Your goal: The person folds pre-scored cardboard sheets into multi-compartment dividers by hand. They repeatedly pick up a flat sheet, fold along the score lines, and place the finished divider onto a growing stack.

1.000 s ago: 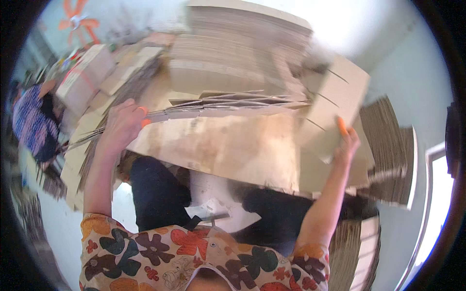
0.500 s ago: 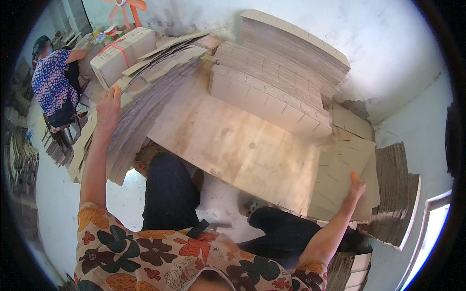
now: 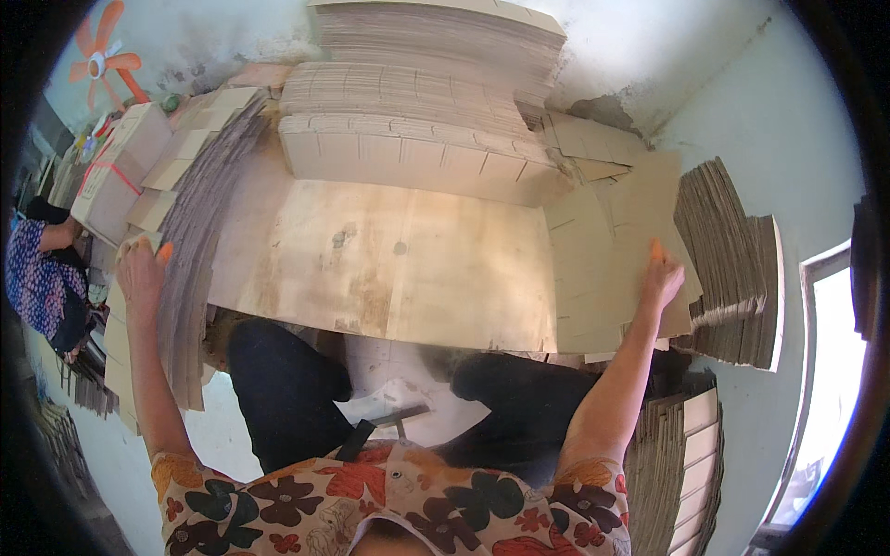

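Note:
My left hand (image 3: 143,276) is at the far left, with curled fingers closed on the fanned pile of slotted cardboard strips (image 3: 190,250); its thumb wears an orange fingertip cover. Exactly which strip it grips is hidden. On the right, my right hand (image 3: 662,279) is closed, an orange cover on one finger. It pinches a flat tan cardboard sheet (image 3: 630,222), which overlaps other slotted sheets (image 3: 573,250) on the right end of the wooden board (image 3: 436,278). Both arms are spread wide apart.
Tall stacks of slotted cardboard (image 3: 408,153) line the board's back edge by the wall. More cardboard stacks (image 3: 728,250) stand at the right, some (image 3: 663,454) lower down. A strapped carton (image 3: 120,176) and orange fan (image 3: 97,65) are back left; a person (image 3: 46,278) sits beyond.
The view has turned, shifting the scene to the left. The cardboard sheet under my right hand now lies farther back over the others. My left hand stays by the left strip pile.

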The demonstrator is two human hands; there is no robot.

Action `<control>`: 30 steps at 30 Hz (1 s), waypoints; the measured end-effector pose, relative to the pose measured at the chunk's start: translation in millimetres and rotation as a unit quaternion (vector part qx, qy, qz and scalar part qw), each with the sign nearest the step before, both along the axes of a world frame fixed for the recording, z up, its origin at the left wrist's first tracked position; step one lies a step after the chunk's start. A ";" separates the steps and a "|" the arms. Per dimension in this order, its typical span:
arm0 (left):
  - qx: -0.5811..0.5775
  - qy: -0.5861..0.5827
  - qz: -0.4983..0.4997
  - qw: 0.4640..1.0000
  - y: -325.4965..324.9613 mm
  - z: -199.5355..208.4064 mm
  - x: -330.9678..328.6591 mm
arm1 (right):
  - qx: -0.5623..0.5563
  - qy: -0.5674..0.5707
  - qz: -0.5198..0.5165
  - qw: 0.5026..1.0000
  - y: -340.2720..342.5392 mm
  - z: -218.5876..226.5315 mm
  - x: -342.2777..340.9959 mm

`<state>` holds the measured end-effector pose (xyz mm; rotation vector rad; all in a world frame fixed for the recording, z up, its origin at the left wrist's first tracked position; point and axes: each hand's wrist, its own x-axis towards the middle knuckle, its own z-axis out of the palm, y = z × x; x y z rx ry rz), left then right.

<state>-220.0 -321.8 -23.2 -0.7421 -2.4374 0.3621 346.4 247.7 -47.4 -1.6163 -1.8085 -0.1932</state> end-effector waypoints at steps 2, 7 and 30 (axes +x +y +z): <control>0.071 -0.102 -0.070 0.990 75.3 21.6 33.2 | 0.003 0.075 0.016 0.997 -18.9 37.6 -18.7; 0.148 -0.088 -0.415 0.893 241.5 -20.9 67.1 | 0.006 0.070 0.156 0.985 -18.1 23.8 -83.5; 0.193 -0.228 -0.576 0.761 517.0 -95.9 180.0 | 0.127 0.154 0.235 0.951 -40.8 13.8 -169.0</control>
